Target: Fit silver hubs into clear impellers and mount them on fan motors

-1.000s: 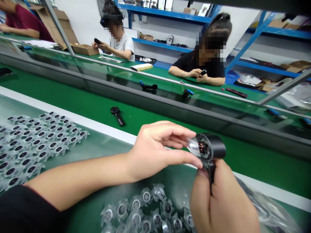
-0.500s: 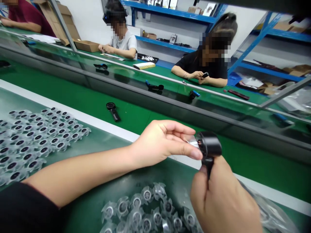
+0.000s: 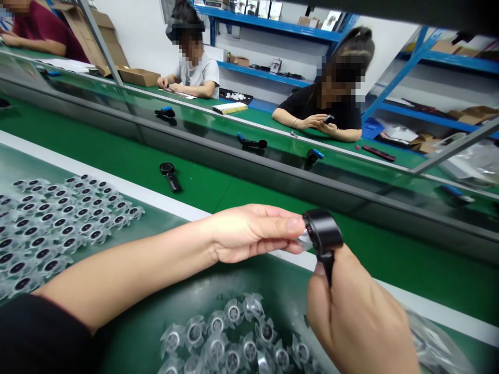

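My right hand [image 3: 356, 322] grips the handle of a small black hand-held fan body [image 3: 323, 235], with its round head held up above the workbench. My left hand [image 3: 249, 232] is closed in a pinch on a clear plastic fan blade [image 3: 303, 239] that it presses into the open face of the round head. A loose heap of clear fan blades [image 3: 234, 340] lies on the bench just below my hands. More blades stand in neat rows [image 3: 58, 223] at the left.
A green conveyor belt [image 3: 117, 161] runs across behind the bench with a black fan body [image 3: 170, 176] lying on it. Beyond a raised green ledge [image 3: 218, 127] with more fan parts, two people sit working at the far bench. Blue shelving stands behind them.
My left hand has closed its fingers and pushed the clear blade further into the fan head. The fan body on the belt has drifted left.
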A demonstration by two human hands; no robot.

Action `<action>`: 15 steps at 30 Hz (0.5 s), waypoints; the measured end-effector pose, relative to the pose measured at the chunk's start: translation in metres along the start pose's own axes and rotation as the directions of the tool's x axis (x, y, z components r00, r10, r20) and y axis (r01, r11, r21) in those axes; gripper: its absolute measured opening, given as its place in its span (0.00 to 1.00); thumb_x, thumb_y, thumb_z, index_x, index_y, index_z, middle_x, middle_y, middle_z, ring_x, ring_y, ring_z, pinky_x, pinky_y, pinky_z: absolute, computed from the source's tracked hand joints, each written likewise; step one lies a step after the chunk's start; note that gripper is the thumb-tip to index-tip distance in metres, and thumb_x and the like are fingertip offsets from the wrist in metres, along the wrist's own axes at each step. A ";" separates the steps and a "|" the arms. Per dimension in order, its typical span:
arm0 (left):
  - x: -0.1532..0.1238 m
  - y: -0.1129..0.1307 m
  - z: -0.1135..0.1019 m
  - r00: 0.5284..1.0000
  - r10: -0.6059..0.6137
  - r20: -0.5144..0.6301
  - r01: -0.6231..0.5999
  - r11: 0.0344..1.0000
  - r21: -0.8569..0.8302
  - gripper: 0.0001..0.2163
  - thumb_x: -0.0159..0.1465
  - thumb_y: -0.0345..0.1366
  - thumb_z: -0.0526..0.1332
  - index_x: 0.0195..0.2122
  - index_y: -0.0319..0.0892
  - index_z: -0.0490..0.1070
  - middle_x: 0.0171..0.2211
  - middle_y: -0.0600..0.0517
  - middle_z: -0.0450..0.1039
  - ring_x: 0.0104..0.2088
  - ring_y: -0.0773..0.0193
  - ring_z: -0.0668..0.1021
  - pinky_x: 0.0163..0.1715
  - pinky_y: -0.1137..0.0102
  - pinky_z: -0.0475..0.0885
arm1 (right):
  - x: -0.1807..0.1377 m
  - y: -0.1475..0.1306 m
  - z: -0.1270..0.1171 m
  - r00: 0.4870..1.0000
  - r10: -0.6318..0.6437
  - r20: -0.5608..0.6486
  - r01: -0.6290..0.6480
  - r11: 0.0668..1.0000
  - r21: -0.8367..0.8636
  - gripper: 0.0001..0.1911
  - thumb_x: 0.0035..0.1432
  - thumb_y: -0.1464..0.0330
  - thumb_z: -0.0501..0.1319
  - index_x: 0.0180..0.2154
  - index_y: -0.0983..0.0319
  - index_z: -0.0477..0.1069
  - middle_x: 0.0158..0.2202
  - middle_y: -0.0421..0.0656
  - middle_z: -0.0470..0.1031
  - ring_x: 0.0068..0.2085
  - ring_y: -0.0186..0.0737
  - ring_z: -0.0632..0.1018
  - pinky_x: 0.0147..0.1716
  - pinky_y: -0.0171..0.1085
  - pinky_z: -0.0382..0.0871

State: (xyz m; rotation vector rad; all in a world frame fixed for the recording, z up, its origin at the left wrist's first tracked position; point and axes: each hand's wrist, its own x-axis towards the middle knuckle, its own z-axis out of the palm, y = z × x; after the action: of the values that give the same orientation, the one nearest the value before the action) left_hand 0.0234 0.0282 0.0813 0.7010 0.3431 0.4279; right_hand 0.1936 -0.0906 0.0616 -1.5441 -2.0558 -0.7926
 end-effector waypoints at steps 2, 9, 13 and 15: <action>0.000 0.000 0.001 1.000 0.000 0.002 0.000 1.000 0.010 0.15 0.47 0.37 0.80 0.33 0.37 0.83 0.29 0.53 0.80 0.28 0.75 0.81 0.34 0.85 0.77 | -0.001 0.000 0.001 1.000 0.013 -0.004 -0.013 1.000 0.013 0.19 0.65 0.76 0.53 0.56 0.73 0.65 0.42 0.55 0.82 0.36 0.42 0.84 0.34 0.35 0.76; 0.007 -0.006 -0.007 0.971 0.150 -0.188 -0.121 0.980 0.155 0.21 0.42 0.29 0.81 0.38 0.37 0.82 0.32 0.51 0.82 0.31 0.72 0.82 0.37 0.80 0.77 | 0.005 0.007 0.004 0.997 -0.078 -0.008 0.078 0.994 -0.080 0.18 0.65 0.76 0.53 0.53 0.76 0.68 0.37 0.53 0.82 0.27 0.41 0.81 0.22 0.37 0.71; 0.003 0.000 -0.010 0.996 0.088 0.008 -0.087 0.961 0.261 0.15 0.51 0.42 0.78 0.36 0.40 0.83 0.32 0.51 0.81 0.30 0.72 0.81 0.36 0.81 0.77 | 0.006 0.008 0.006 0.997 -0.067 -0.027 0.069 0.997 0.042 0.18 0.65 0.76 0.52 0.54 0.74 0.67 0.40 0.55 0.82 0.29 0.41 0.82 0.26 0.36 0.74; 0.001 0.002 -0.010 0.990 0.129 0.051 -0.139 0.932 0.336 0.17 0.53 0.45 0.77 0.39 0.40 0.83 0.35 0.49 0.82 0.32 0.69 0.83 0.37 0.77 0.78 | 0.006 0.008 0.007 0.999 -0.046 -0.020 0.048 0.992 0.112 0.18 0.64 0.76 0.51 0.55 0.73 0.66 0.41 0.55 0.82 0.32 0.41 0.83 0.30 0.35 0.77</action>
State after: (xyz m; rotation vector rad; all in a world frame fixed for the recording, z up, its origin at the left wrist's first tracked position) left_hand 0.0192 0.0354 0.0751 1.0716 0.3470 0.4939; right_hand 0.1992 -0.0800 0.0621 -1.4276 -2.0944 -0.6914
